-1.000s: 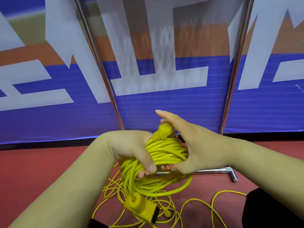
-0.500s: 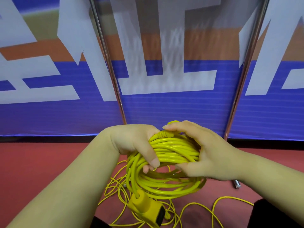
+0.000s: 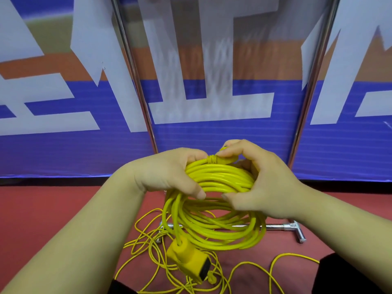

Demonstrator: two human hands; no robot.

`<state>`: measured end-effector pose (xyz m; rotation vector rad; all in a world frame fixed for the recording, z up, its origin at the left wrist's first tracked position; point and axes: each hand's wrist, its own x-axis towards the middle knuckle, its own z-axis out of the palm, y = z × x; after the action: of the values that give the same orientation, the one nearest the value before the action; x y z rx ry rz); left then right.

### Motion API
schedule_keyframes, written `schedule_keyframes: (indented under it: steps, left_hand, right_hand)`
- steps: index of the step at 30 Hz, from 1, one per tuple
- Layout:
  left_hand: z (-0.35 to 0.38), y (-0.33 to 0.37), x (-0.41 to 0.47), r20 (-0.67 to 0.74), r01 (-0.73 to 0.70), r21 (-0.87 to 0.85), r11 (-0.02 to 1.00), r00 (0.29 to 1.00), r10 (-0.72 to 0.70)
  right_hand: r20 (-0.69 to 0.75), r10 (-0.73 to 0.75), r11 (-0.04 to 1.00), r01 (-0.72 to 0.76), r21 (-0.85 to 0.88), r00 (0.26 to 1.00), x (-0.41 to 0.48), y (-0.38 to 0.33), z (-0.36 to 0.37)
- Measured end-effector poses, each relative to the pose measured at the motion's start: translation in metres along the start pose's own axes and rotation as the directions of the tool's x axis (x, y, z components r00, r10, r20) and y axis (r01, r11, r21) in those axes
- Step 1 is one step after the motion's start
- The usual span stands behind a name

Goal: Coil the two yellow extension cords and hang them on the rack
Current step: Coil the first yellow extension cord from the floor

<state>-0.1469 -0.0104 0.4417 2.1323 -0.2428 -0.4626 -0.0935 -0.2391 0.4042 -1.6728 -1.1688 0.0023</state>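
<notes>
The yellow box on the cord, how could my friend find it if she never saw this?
In front of the big blue and white banner, the left hand and right hand grip a thick yellow coil. The yellow box hangs from the coil's bottom, over the red floor. Unlike the thin loose cord tangled under it, it is chunky, with a black end.
</notes>
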Motion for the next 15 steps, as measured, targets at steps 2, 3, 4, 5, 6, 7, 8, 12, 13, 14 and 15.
schedule_keyframes:
  steps: [2, 3, 4, 5, 6, 7, 8, 12, 13, 14, 15]
  left_hand:
    - [0.002, 0.003, -0.004, -0.133, -0.036, -0.026, 0.999, 0.991, 0.032]
    - [0.004, 0.006, -0.005, -0.196, -0.058, 0.003, 0.998, 0.979, 0.058]
    - [0.005, 0.006, -0.004, -0.226, -0.074, 0.022, 0.997, 0.971, 0.077]
    - [0.005, 0.007, -0.003, -0.248, -0.087, 0.047, 0.995, 0.964, 0.096]
    - [0.005, 0.004, -0.001, -0.257, -0.086, 0.076, 0.993, 0.961, 0.103]
    - [0.006, 0.004, -0.001, -0.274, -0.085, 0.111, 0.99, 0.955, 0.112]
    - [0.006, 0.002, 0.0, -0.297, -0.083, 0.148, 0.985, 0.947, 0.125]
    - [0.012, -0.004, 0.002, -0.433, -0.046, 0.234, 0.971, 0.89, 0.146]
    - [0.014, -0.004, 0.002, -0.467, -0.032, 0.237, 0.971, 0.873, 0.143]
    - [0.015, -0.007, 0.003, -0.492, -0.028, 0.23, 0.973, 0.859, 0.141]
    - [0.017, -0.008, 0.003, -0.515, -0.03, 0.221, 0.975, 0.845, 0.143]
  right_hand:
    - [-0.067, 0.088, 0.996, -0.086, 0.035, 0.994, 0.001, 0.002, -0.004]
    - [-0.089, 0.112, 0.993, -0.107, 0.055, 0.99, 0.002, 0.002, -0.006]
    - [-0.105, 0.137, 0.989, -0.129, 0.078, 0.985, 0.002, 0.001, -0.007]
    - [-0.11, 0.155, 0.984, -0.145, 0.099, 0.982, 0.001, 0.002, -0.009]
    - [-0.111, 0.179, 0.978, -0.164, 0.132, 0.978, 0.002, 0.0, -0.009]
    - [-0.121, 0.191, 0.973, -0.171, 0.158, 0.974, 0.003, -0.002, -0.011]
    - [-0.137, 0.214, 0.964, -0.186, 0.19, 0.967, 0.003, -0.002, -0.012]
    - [-0.204, 0.268, 0.938, -0.206, 0.28, 0.942, 0.006, 0.004, -0.017]
    - [-0.218, 0.271, 0.936, -0.203, 0.289, 0.938, 0.006, 0.006, -0.017]
    - [-0.228, 0.275, 0.931, -0.2, 0.305, 0.934, 0.005, 0.007, -0.017]
    - [-0.231, 0.275, 0.93, -0.197, 0.311, 0.933, 0.005, 0.008, -0.016]
